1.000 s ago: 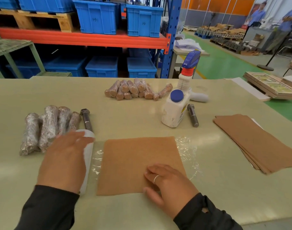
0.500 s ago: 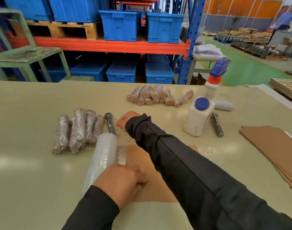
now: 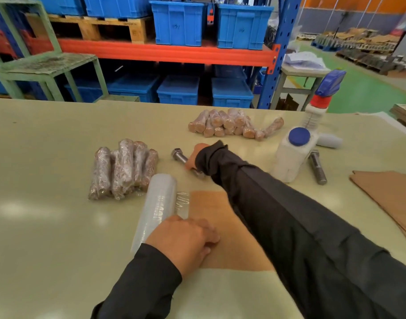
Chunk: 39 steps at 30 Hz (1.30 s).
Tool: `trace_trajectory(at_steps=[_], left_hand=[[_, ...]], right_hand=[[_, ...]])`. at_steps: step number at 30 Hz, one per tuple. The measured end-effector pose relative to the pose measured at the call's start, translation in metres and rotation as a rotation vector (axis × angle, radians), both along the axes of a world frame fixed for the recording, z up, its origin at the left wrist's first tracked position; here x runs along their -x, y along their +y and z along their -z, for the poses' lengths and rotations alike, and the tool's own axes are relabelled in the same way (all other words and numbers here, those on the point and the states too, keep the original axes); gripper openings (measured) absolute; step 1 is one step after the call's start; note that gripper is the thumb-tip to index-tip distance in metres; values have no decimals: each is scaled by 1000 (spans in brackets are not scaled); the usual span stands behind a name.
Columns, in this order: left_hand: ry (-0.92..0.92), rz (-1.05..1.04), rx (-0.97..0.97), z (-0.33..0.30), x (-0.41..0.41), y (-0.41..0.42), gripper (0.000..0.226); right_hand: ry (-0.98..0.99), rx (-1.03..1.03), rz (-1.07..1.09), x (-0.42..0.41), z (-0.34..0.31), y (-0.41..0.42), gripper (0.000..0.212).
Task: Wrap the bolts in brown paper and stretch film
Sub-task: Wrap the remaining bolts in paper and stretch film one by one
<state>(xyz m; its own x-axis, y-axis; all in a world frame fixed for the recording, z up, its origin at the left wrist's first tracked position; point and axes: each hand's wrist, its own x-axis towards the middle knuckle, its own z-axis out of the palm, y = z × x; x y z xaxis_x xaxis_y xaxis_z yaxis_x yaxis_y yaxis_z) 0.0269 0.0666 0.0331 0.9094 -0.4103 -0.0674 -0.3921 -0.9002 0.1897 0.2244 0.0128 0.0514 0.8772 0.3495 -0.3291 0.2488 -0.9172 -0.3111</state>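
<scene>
Bench (image 3: pixel 47 226) | white bottle, blue cap (image 3: pixel 291 155) | spray bottle (image 3: pixel 321 104) | blue crates (image 3: pixel 179 23) on orange rack shelf (image 3: pixel 151 51) | green metal stand (image 3: pixel 45 65)

bolt (image 3: pixel 179 155): shiny bare metal | brown paper sheet (image 3: pixel 229 236): matt | film roll (image 3: pixel 158 208): glossy clear plastic | table (image 3: pixel 47 226): smooth, slight sheen

The right hand (image 3: pixel 192 158), which a second ago lay flat on the brown paper sheet (image 3: pixel 229 240), reached across to the far left and closed on the bare bolt (image 3: pixel 180 155), which turned aslant. The left hand (image 3: pixel 185 240) slid right off the stretch film roll (image 3: pixel 158 208) onto the paper's near-left edge.
</scene>
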Motion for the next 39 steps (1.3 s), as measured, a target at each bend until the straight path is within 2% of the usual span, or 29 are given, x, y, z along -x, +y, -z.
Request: trace_trajectory(at_steps=[3,7,10,14,21,31,33,36,37,39], left_hand=[[-2,10,-7,2,-1,0,38],[-9,33,-4,5,-2,1,38],[-22,57,-6,6,-1,1,37],[-28,46,-13,7,-2,0,36],[-36,-47,-1,7,1,-3,31],[-11,-12,-3,3,-2,-5,31],[-12,-9,2,4,-2,-5,31],[-16,-3,13,4,-2,-5,31],[-12,-5,16,4,-1,-5,31],[-6,-10,17,3,-1,-5,30]], right_hand=[[-59,-13,-63,17,-18,-42,30],[-65,-128,-137,72,-33,-110,30],[-93,-55,-200,110,-25,-138,30],[-67,37,-244,131,-2,-140,27],[-137,-91,-207,136,16,-144,35],[-152,-148,-299,139,21,-151,36],[-254,-292,-159,133,10,-157,38],[-580,-698,333,99,-27,-172,50],[-645,-763,479,82,-40,-181,59],[-647,-787,658,46,-62,-193,81]])
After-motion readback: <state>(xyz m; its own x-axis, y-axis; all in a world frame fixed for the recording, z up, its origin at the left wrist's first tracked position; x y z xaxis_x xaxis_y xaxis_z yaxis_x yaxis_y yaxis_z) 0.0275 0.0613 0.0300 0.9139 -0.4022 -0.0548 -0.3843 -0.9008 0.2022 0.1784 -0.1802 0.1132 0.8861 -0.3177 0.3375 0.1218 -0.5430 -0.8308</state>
